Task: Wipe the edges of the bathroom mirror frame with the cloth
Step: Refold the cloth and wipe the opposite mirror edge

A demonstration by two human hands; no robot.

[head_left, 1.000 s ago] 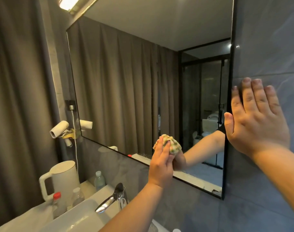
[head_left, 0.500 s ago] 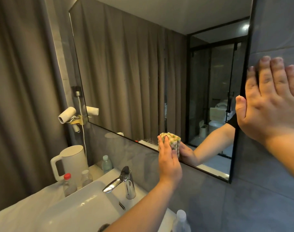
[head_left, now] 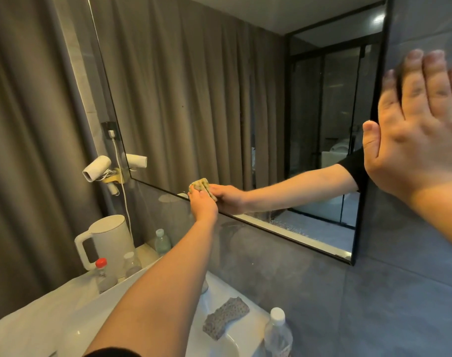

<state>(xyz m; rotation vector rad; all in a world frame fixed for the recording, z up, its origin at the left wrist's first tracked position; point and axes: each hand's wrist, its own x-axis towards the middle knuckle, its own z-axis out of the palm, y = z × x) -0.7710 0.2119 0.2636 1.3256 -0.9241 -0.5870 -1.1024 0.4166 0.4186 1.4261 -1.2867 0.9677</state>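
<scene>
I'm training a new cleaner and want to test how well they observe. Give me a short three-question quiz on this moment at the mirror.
1. True or false: the left hand presses the cloth against the bottom edge of the mirror frame.
2. Where is the right hand?
A. flat against the wall beside the mirror's right edge
B. gripping the kettle
C. holding the grey sponge
3. Fill in: the grey sponge lies on the rim of the ____.

Key: 1 true; 2 A; 3 sink
</scene>
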